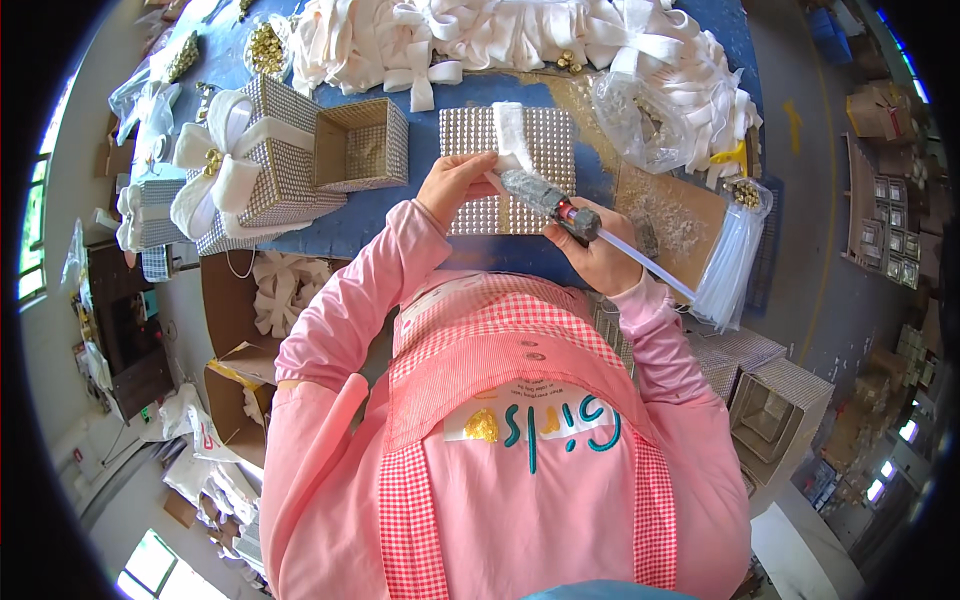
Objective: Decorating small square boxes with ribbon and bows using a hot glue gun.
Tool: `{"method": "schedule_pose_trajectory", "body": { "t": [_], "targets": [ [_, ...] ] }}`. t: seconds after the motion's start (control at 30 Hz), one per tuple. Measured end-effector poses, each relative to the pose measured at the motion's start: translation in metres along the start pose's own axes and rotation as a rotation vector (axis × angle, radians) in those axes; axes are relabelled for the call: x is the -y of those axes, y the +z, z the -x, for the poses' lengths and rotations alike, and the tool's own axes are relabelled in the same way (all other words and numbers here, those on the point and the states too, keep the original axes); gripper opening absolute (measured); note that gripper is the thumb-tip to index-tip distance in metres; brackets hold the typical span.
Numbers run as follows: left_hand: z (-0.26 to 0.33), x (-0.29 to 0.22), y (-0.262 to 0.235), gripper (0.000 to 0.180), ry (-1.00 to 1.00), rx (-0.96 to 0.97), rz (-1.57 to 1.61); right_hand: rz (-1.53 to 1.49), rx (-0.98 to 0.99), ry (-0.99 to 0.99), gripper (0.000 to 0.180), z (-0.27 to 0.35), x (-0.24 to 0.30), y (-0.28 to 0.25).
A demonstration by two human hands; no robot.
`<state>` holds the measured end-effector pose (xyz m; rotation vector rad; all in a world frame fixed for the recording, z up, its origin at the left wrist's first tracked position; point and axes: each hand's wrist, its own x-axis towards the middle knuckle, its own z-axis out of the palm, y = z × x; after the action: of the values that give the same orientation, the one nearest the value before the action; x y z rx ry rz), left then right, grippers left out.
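Observation:
In front of me lies a box lid (470, 127) covered in rows of pearl-like beads, with a white ribbon (513, 140) running down from its far edge. At its left side, my left hand (460, 187) is closed, fingertips pinching the ribbon's loose end. My right hand (600, 250) grips a grey-crusted hot glue gun (540, 193) at the near right corner. Its nozzle points toward the left fingertips, over the ribbon. From the gun's back a long whitish glue stick (650, 264) slants out to the right. The exact contact at the nozzle is partly hidden.
White ribbon bows (630, 40) pile along the table's far side. To the left stand a beaded box with a bow (290, 165) and an uncovered beaded box (365, 150). Bundled glue sticks (728, 275) lie right, near cardboard (650, 205) and a plastic bag (640, 120).

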<state>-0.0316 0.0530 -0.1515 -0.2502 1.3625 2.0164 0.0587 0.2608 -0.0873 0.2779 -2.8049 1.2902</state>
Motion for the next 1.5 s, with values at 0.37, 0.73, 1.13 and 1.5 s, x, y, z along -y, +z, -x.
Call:
{"method": "schedule_pose_trajectory", "body": {
  "t": [0.37, 0.73, 1.13, 1.5],
  "targets": [
    [-0.001, -0.007, 0.000, 0.032, -0.024, -0.007, -0.016, 0.041, 0.020, 0.014, 0.031, 0.003, 0.002, -0.003],
    [-0.002, -0.012, 0.002, 0.034, 0.007, -0.048, -0.029, 0.000, -0.007, 0.001, 0.030, 0.002, -0.003, -0.004],
    [-0.018, -0.094, 0.012, 0.037, 0.455, 0.034, -0.719, -0.348, -0.139, -0.067, 0.030, -0.025, -0.025, -0.025],
    [-0.021, -0.128, 0.036, 0.035, 0.683, -0.083, -0.988, -0.074, -0.202, -0.149, 0.029, -0.059, -0.018, -0.034]
  ]
}}
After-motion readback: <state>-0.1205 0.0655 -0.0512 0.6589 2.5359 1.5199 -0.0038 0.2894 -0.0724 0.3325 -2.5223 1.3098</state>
